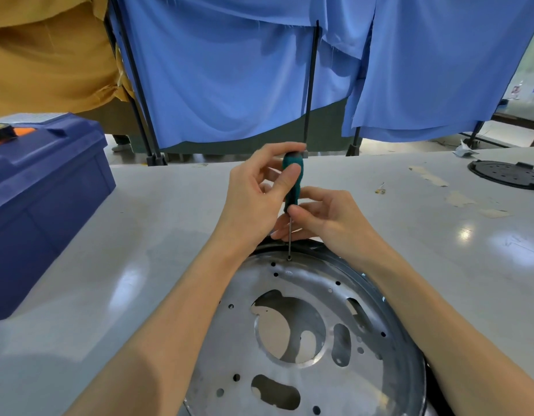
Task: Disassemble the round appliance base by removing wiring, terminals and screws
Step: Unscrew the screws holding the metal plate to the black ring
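Round base plate (244, 340), no wiring visible; left hand (256, 193) and right hand (331, 220) fingers (268, 151) pinch screwdriver (293, 181) on 1 rim screw (289, 259), likely late stage

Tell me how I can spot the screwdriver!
Start at the big round silver base on the white table. At its far edge the left hand and right hand meet. The screwdriver stands upright between them, the only thing with a teal handle and thin metal shaft.
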### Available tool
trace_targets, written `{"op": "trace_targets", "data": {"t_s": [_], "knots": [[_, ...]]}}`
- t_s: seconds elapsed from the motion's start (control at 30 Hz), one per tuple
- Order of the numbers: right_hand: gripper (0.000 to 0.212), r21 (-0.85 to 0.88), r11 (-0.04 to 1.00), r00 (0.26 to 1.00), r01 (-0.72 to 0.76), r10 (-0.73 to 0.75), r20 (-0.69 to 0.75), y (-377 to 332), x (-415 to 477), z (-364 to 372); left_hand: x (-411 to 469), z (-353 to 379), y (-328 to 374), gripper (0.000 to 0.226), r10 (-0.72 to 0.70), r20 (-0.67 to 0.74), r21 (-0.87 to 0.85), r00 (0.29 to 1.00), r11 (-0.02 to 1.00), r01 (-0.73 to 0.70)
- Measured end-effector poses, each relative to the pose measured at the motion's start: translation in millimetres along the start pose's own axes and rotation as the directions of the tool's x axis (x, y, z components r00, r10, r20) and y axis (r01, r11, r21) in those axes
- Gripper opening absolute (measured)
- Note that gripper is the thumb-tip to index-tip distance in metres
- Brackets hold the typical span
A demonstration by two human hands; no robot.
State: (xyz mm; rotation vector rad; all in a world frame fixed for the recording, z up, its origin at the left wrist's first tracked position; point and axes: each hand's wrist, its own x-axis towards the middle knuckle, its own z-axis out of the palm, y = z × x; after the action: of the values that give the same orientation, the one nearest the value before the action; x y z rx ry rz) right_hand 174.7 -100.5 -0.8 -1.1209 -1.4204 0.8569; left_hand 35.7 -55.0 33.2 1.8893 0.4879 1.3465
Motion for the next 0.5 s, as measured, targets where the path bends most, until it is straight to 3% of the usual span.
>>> {"op": "trace_targets", "data": {"t_s": [0.2, 0.33, 0.5], "knots": [[0.02, -0.011, 1.0, 1.0, 0.022, -0.022, -0.01, -2.4, 1.9, 0.4, 0.7, 3.8, 2.3, 0.021, -0.039, -0.049, 0.002, 0.998, 0.999, 0.039], [0.018, -0.001, 1.0, 1.0, -0.007, 0.007, -0.004, -1.6, 0.8, -1.3, 1.4, 0.9, 4.1, 0.005, -0.045, 0.003, -0.18, 0.999, 0.983, 0.044], [0.032, -0.036, 0.999, 0.999, 0.023, -0.024, -0.027, -1.9, -1.3, 1.4, 0.2, 1.4, 0.0, 0.021, -0.001, -0.016, 0.031, 1.0, 1.0, 0.001]]}}
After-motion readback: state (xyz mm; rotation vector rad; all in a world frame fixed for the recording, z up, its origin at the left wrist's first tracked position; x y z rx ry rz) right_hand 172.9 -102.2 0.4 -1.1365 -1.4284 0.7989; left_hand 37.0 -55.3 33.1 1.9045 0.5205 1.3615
